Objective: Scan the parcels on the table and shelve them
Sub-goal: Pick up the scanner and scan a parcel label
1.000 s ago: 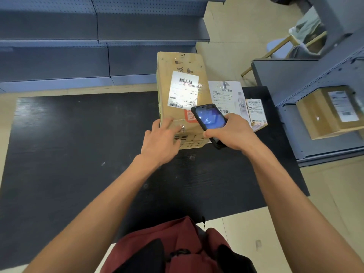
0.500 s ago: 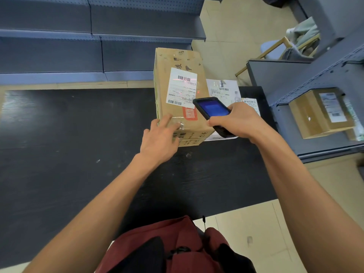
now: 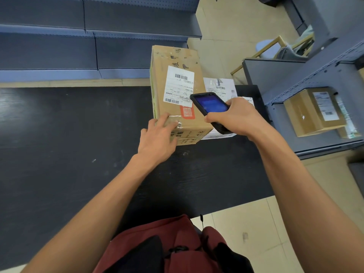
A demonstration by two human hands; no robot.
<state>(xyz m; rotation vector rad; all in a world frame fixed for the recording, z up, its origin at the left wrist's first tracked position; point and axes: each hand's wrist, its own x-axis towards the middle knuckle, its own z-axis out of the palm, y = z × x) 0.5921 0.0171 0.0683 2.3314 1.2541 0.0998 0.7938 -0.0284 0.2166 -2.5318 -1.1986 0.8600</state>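
Right hand (image 3: 234,115) is gripping black scanner (image 3: 210,107), fingers wrapped round it, screen hovering over the tall cardboard parcel (image 3: 177,95) label. Left hand (image 3: 159,138) is resting loose, fingers straight, on parcel's near corner. Parcel is standing on black table (image 3: 69,134), white mailer (image 3: 219,86) just beyond the scanner hand.

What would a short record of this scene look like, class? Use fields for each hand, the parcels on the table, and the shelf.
left hand: left hand rests flat on the near end of the tall box
right hand: right hand grips the scanner, held over the box's label
table: table holds the tall box, with a white parcel beside it on the right
shelf: shelf on the right holds one brown box
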